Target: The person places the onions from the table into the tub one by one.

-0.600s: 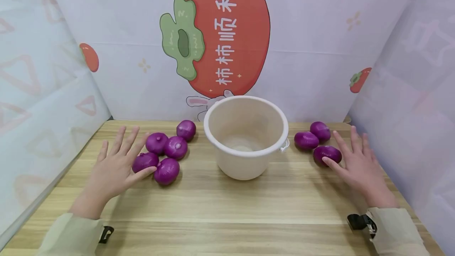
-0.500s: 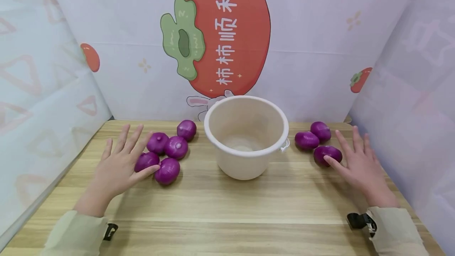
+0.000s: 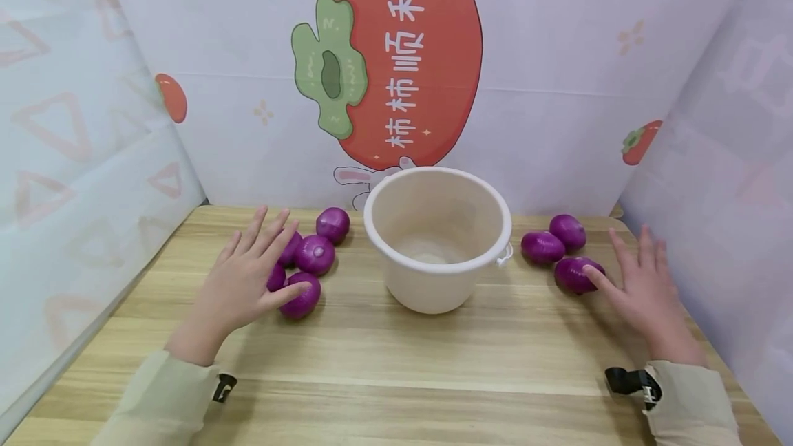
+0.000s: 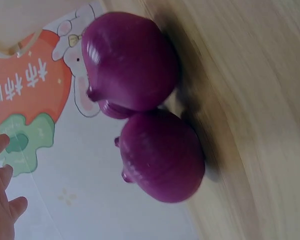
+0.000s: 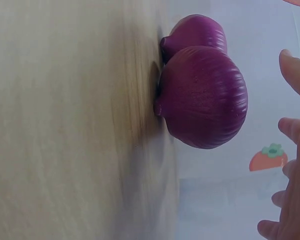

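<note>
My left hand (image 3: 244, 284), fingers straight and spread, hovers over the left group of purple onions (image 3: 314, 255), hiding part of some of them. Its thumb lies across the view of the nearest onion (image 3: 303, 298); the left wrist view shows a gap between the fingers and the onions (image 4: 162, 157). On the other side, my right hand (image 3: 647, 294) is spread beside three more onions, its thumb over the edge of the closest one (image 3: 573, 275). In the right wrist view that hand (image 5: 296, 185) stands apart from the onion (image 5: 205, 97). Neither hand holds anything.
Between the two onion groups stands a cream bucket (image 3: 434, 288) with nothing visible inside. Its white handle end (image 3: 504, 253) shows at the right. A printed cloth (image 3: 545, 122) rises behind the wooden table (image 3: 396, 370), with cloth walls at both sides.
The head view has shifted slightly, so the scene sits further right. My left hand has moved right, further over the onions. My right hand has shifted a little to the right.
</note>
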The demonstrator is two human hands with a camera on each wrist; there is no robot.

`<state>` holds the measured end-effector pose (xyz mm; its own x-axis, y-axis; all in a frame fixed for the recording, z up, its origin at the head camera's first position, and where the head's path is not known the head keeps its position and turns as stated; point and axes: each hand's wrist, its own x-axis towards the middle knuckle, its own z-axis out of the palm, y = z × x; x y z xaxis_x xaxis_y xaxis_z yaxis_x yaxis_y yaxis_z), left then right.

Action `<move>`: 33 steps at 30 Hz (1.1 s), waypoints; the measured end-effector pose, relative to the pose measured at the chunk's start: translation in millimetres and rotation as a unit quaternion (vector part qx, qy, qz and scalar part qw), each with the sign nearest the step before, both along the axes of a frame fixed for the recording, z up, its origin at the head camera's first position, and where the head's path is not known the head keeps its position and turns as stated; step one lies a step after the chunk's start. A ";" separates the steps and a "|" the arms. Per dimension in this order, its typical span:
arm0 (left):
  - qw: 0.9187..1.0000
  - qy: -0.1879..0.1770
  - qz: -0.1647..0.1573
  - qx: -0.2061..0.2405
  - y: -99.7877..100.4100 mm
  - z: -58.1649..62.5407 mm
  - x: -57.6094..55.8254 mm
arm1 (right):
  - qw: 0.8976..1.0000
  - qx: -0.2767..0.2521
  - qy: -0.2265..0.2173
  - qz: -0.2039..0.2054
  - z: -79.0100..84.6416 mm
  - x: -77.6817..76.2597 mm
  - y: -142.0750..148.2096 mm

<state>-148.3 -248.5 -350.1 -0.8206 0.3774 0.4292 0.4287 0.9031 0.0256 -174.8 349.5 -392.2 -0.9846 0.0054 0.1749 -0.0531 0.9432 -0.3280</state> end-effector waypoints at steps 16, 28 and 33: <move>0.990 0.101 -0.078 0.063 47.8 4.1 -13.6 | 0.998 -0.053 0.008 0.020 -5.3 -5.9 -0.7; 0.987 0.078 -0.115 0.077 75.0 16.1 -21.5 | 0.996 -0.079 -0.024 0.032 -9.1 -13.2 -5.2; 0.988 0.064 -0.123 0.074 81.8 17.8 -22.7 | 0.994 -0.087 -0.042 0.041 -8.6 -16.4 -8.2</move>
